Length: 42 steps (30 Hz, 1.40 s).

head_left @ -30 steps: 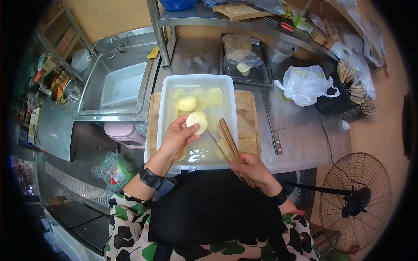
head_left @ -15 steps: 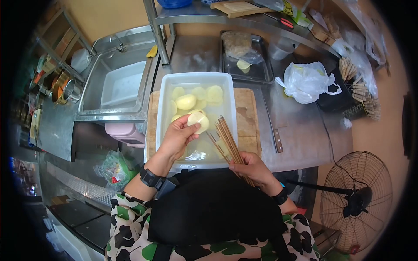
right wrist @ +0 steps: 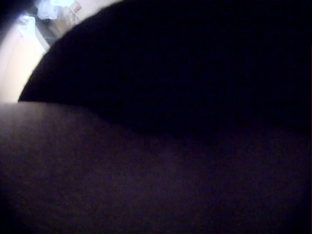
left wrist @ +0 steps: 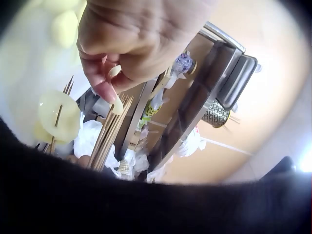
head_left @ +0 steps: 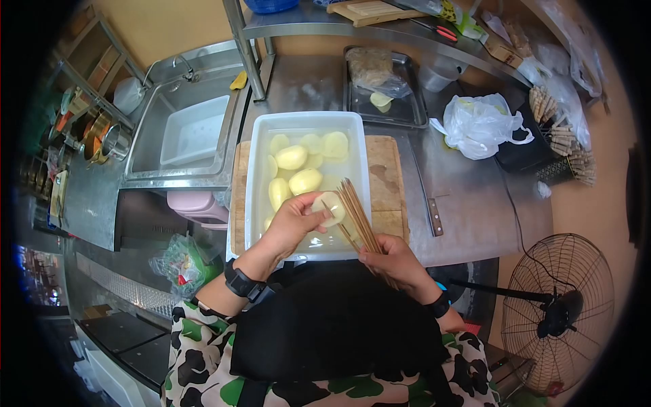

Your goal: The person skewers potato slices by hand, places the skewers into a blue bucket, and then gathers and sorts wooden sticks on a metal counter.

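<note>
Big blk apron [head_left: 339,325] right there, btm ctr, plain, dk straps [head_left: 255,395] at the btm edge; camo shirt [head_left: 193,349] btm L & R, pale w/ blk + grn blotches; chunky blk wristband [head_left: 239,281] lower L, blk band [head_left: 439,306] lower R, blue bit [head_left: 442,287] showing!

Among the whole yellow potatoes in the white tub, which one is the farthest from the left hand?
The uppermost whole potato in the head view, closest to the far rim of the white tub; the other potatoes lie nearer the left hand.
</note>
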### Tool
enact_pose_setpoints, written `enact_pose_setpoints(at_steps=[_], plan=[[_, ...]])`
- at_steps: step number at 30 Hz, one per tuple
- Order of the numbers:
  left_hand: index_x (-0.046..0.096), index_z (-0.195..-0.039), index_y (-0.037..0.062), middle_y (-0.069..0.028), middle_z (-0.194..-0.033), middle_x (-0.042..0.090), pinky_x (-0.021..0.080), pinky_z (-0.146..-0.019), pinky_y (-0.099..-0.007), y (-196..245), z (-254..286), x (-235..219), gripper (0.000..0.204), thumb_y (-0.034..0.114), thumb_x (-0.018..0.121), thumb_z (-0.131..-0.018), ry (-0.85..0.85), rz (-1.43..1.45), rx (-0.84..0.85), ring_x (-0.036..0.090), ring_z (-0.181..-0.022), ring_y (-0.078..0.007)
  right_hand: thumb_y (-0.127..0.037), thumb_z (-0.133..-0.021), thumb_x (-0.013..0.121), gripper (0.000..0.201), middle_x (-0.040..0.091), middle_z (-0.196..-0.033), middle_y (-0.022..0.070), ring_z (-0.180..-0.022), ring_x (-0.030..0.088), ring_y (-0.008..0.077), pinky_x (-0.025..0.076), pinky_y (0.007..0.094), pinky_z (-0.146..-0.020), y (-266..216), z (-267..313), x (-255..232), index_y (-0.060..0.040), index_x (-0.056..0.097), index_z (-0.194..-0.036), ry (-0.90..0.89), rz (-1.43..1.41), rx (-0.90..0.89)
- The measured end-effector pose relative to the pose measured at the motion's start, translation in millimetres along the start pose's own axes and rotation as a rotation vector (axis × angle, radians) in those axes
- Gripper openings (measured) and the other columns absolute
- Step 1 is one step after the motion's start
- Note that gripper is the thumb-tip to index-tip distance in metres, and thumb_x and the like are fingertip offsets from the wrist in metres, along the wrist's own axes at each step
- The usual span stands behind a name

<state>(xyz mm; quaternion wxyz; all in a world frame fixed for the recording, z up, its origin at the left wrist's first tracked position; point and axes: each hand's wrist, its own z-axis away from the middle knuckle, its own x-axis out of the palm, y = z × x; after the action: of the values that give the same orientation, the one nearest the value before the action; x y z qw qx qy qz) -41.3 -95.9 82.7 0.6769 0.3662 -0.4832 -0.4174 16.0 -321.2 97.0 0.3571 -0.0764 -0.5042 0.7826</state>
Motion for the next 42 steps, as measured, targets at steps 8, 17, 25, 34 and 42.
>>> enact_pose_setpoints(at_steps=[8, 17, 25, 34, 42], plan=[[0.058, -0.115, 0.0008, -0.0042, -0.094, 0.065, 0.049, -0.067, -0.0215, 7.2, 2.3, 4.8, 0.028, 0.007, 0.058, -0.088, 0.101, -0.105, 0.146, 0.060, -0.082, -0.0091, -0.015, -0.085, 0.065, 0.013, 0.052, -0.068, -0.0052, -0.057, 0.045, 0.0015, 0.035, 0.0175, -0.049, -1.6, 2.0, -1.7, -0.0047, 0.058, -0.088, 0.016, 0.020, -0.015], [0.057, -0.115, 0.0038, -0.0098, -0.086, 0.064, 0.049, -0.064, -0.0267, 0.6, 3.7, 14.5, 0.029, 0.005, 0.059, -0.086, -0.062, -0.858, 0.524, 0.061, -0.068, -0.0167, -0.011, -0.085, 0.063, 0.011, 0.050, -0.069, -0.0061, -0.057, 0.044, 0.0009, 0.034, 0.0170, -0.050, 0.5, 1.3, -5.0, -0.0039, 0.058, -0.091, 0.077, -0.023, -0.055], [0.052, -0.101, 0.0035, -0.0153, -0.100, 0.054, 0.045, -0.081, -0.0401, -70.9, -35.2, -41.7, 0.038, 0.008, 0.069, -0.069, -0.235, -1.414, 0.309, 0.055, -0.093, -0.0319, -0.006, -0.085, 0.061, 0.011, 0.052, -0.071, -0.0040, -0.058, 0.045, 0.0030, 0.036, 0.0181, -0.051, -6.2, 14.4, -11.0, -0.0038, 0.057, -0.096, 0.148, -0.124, -0.138], [0.061, -0.090, 0.0014, -0.0113, -0.083, 0.062, 0.047, -0.075, -0.0369, -64.1, -42.4, -52.2, 0.014, 0.008, 0.062, -0.078, -0.297, -1.444, 0.341, 0.060, -0.083, -0.0270, -0.003, -0.083, 0.060, 0.023, 0.054, -0.071, 0.0012, -0.059, 0.051, 0.0071, 0.040, 0.0200, -0.052, 0.4, 16.9, -10.0, -0.0026, 0.051, -0.103, 0.027, -0.196, -0.112], [0.057, -0.114, -0.0001, -0.0047, -0.101, 0.064, 0.047, -0.083, -0.0243, -11.7, -5.1, -49.7, 0.028, 0.011, 0.060, -0.088, 0.151, -0.045, 0.032, 0.060, -0.093, -0.0117, -0.003, -0.079, 0.066, 0.032, 0.055, -0.071, 0.0018, -0.060, 0.055, 0.0077, 0.041, 0.0195, -0.051, 0.0, 2.1, -0.5, -0.0030, 0.047, -0.105, 0.057, -0.081, -0.028]])
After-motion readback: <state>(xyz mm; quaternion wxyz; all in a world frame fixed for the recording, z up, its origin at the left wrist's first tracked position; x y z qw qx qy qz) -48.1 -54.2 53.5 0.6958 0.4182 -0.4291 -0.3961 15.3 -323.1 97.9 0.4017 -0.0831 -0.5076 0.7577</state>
